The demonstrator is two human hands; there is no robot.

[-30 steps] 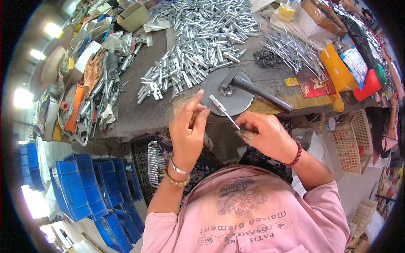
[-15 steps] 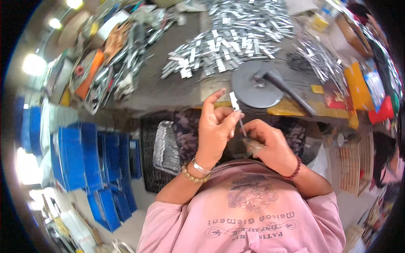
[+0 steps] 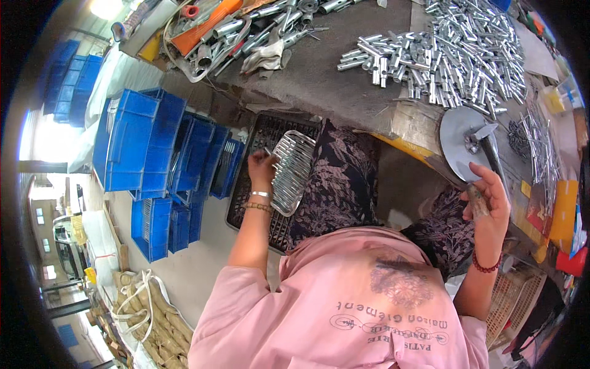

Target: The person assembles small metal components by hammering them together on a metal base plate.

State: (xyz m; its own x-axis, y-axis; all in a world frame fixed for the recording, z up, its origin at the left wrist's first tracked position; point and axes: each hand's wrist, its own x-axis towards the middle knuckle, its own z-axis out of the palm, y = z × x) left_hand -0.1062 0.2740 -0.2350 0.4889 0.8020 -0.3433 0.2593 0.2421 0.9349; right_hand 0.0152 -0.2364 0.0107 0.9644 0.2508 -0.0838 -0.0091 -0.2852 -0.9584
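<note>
My left hand (image 3: 262, 172) is at the left edge of a metal tray (image 3: 278, 208), its fingers curled together. What they hold, if anything, is too small to make out. Shiny metal tubes (image 3: 294, 166) lie in rows in that tray, which rests in a black plastic crate (image 3: 238, 212) beside my patterned trouser leg. Over on the right, my right hand (image 3: 490, 200) is raised with its fingers apart and nothing visible in them; a greyish wrap covers one digit. Just beyond it, at the bench edge, is a round grey metal disc (image 3: 456, 144) with a dark bar handle (image 3: 491, 154).
A large heap of metal tubes (image 3: 455, 55) covers the far right of the bench (image 3: 344, 95). Thin rods (image 3: 541, 147) lie right of it, and mixed tools (image 3: 246, 37) at far left. Blue bins (image 3: 141, 144) are stacked on the left; a beige basket (image 3: 513, 301) stands low right.
My left hand has moved left and down to the tray, away from my right hand; both had held a metal tube and thin rod. My right hand has opened. The view has swung left.
</note>
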